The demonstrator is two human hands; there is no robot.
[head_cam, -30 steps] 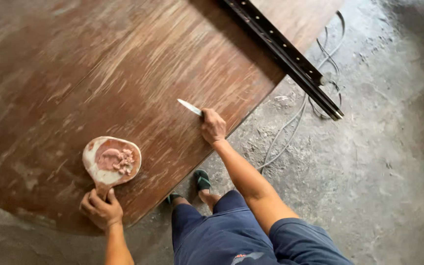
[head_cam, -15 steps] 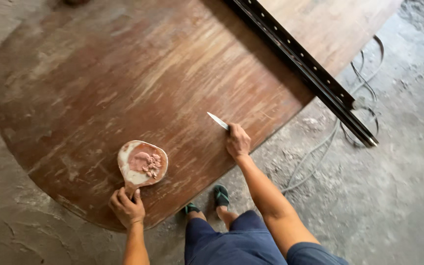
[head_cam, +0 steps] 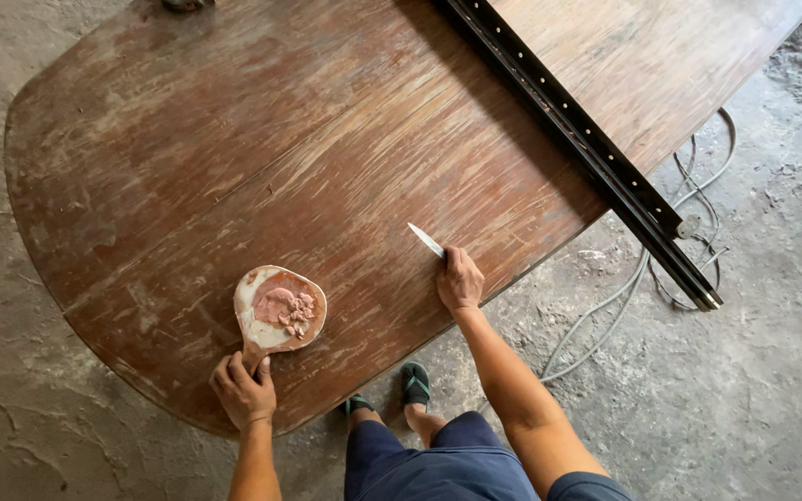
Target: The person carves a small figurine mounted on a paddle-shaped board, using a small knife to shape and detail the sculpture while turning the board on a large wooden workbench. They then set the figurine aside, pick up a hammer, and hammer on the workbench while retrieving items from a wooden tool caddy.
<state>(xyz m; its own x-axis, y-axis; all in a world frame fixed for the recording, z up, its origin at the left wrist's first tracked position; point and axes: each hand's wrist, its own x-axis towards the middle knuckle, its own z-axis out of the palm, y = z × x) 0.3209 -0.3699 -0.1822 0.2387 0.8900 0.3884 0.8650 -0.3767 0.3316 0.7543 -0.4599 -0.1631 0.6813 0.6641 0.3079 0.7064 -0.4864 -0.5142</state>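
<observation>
From the head camera, looking straight down: the left hand (head_cam: 244,391) sits at about 7 o'clock in the picture, forearm coming up from the bottom edge, fingers curled shut around the short handle of a small paddle-shaped board (head_cam: 278,312). The board lies flat on the wooden tabletop (head_cam: 234,158), near its rounded front edge. Its long axis runs from the handle at roughly 7 o'clock to the round head at 1 o'clock, so the head points away from the person. On the head lies a lump of pinkish putty (head_cam: 285,307), with a pale smear along the left rim.

The right hand (head_cam: 459,281) is just right of centre, arm stretched out from the lower right with the elbow nearly straight. It is clenched on the handle of a putty knife (head_cam: 426,240), the knuckles up and the hand resting on the tabletop close to its edge. The pale blade juts from the top of the fist and points towards 10 o'clock, low over the wood; whether its tip touches the surface cannot be told. Board and knife are well apart.

No packages, labels or signs show. A black perforated metal rail (head_cam: 587,148) crosses the tabletop diagonally from 12 to 4 o'clock. Grey cables (head_cam: 624,297) loop on the concrete floor (head_cam: 772,371) at 3 o'clock. The person's feet in green sandals (head_cam: 414,383) stand under the table edge at 6 o'clock.
</observation>
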